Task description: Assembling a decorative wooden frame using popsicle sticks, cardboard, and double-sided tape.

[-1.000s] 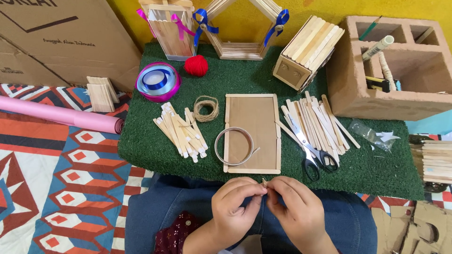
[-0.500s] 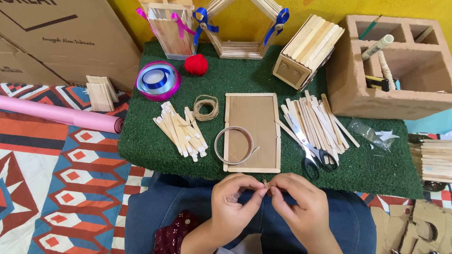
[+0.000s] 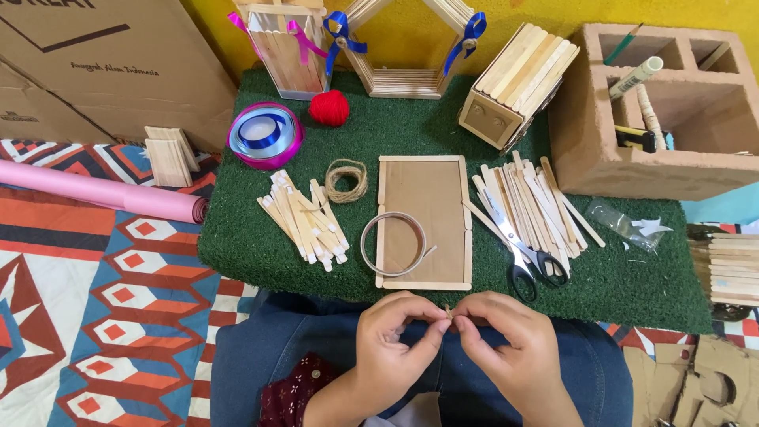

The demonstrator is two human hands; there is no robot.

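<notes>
Now my two hands sit close over my lap, just below the green mat [image 3: 253, 245]. A second ago they were set a little apart; they have come together since, so the fingertips almost touch. My left hand [image 3: 391, 348] and my right hand [image 3: 506, 348] each have thumb and first finger pressed shut on a tiny pale piece [image 3: 448, 313] held between them. So I think the fiddly work on that small bit is going on, not done.

The piece is so small I cannot tell what it is. My fingers hide most of it.

Up on the mat nothing has moved: the flat stick frame [image 3: 425, 221], the tape ring [image 3: 393, 243], the scissors [image 3: 526, 257]. The stack of sticks [image 3: 731, 265] at the right is cut off by the edge.
</notes>
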